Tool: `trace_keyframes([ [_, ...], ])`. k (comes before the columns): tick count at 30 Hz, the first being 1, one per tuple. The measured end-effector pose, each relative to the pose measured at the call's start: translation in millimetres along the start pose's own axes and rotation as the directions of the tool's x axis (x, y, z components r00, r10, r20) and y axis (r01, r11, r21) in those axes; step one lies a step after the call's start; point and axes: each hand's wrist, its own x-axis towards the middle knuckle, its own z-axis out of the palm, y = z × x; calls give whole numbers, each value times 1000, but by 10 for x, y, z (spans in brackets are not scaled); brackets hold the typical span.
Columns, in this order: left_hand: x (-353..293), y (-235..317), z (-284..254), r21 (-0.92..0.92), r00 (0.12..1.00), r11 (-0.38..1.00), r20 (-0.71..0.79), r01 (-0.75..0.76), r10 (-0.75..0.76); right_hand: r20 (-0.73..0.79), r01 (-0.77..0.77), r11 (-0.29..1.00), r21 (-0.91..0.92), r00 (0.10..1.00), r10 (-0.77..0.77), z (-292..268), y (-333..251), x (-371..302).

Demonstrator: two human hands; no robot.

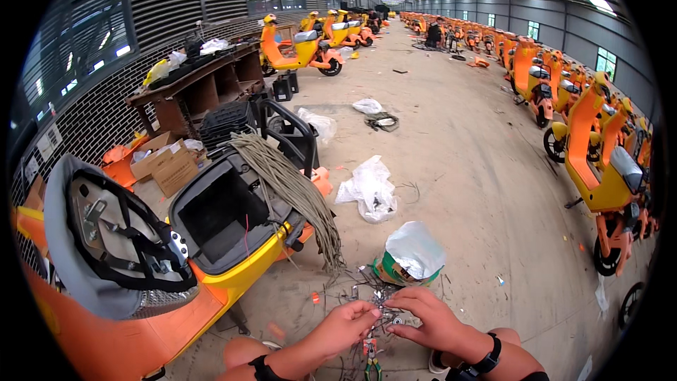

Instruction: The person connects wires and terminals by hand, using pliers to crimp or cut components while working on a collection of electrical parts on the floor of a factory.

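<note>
My left hand (348, 324) is closed, thumb and fingers pinched together over a pile of small parts on the floor. Whatever it pinches is too small to make out. Facing it, my right hand (426, 316) is curved and open, thumb apart from the fingers, its fingertips by the same small metal parts (381, 295). A round metal ring (397, 321) lies under my right hand. Pliers with green and yellow handles (372, 365) rest on the ground below my hands. Just beyond the pile stands an opened bag, silver inside and green outside (415, 252).
An orange and yellow scooter (240, 268) stands close on my left, seat raised, with a rope bundle (289, 187) over its open compartment. White plastic bags (370, 189) lie ahead. Scooters (599, 162) line the right. A workbench (204, 85) stands at the left wall.
</note>
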Motion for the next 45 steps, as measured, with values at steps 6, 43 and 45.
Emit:
trace_keyframes([
  [6, -17, -39, 51, -12, 985, 1000, 173, 27, -24, 33, 74, 997, -14, 997, -74, -20, 33, -26],
  [43, -81, -5, 188, 854, 736, 255, 197, -453, 648, 348, -635, 543, 550, 765, 542, 290, 187, -210],
  [45, -57, -5, 174, 873, 678, 154, 238, -464, 695, 433, -716, 398, 574, 678, 595, 239, 209, -149],
])
